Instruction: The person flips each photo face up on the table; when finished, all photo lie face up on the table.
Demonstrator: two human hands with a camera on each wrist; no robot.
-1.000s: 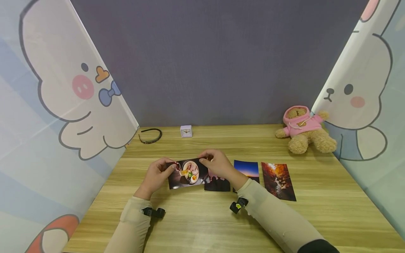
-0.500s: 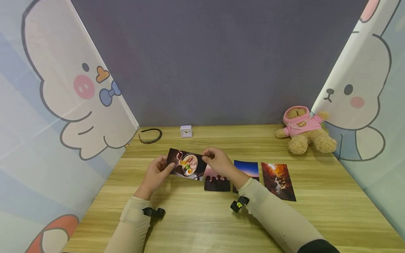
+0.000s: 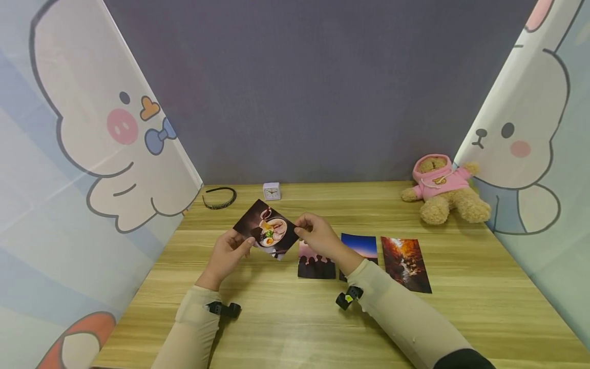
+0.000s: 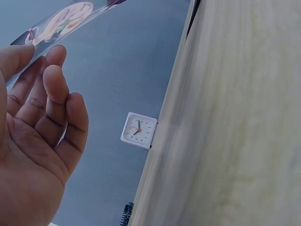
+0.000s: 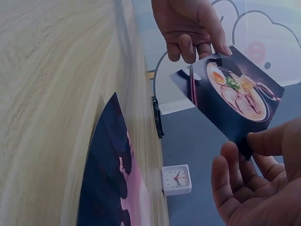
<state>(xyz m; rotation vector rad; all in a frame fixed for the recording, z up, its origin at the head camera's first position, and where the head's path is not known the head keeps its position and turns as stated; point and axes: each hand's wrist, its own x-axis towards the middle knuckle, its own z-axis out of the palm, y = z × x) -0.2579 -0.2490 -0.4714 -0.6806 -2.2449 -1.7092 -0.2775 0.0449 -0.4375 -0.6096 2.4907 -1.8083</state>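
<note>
A glossy photo of a ramen bowl (image 3: 267,230) is held up above the table, turned askew in the head view. My left hand (image 3: 229,253) pinches its lower left edge, thumb on the printed face. At the right corner my right hand (image 3: 319,237) pinches the same photo between thumb and fingers. In the right wrist view the ramen photo (image 5: 230,92) spans the gap between both hands. Under my right hand lies a pink photo with dark silhouettes (image 3: 316,264), partly covered. Beside it are a blue sunset photo (image 3: 359,246), partly behind my right wrist, and an autumn stream photo (image 3: 405,264).
A small white alarm clock (image 3: 272,191) and a black headband (image 3: 220,199) sit at the back left of the wooden table (image 3: 286,318). A teddy bear in a pink hoodie (image 3: 444,189) sits at the back right. A grey panel (image 3: 304,92) stands behind.
The ramen photo has turned clockwise between my hands, its left end swinging up and its right end down. Both hands have shifted only slightly. The photos on the table stay put.
</note>
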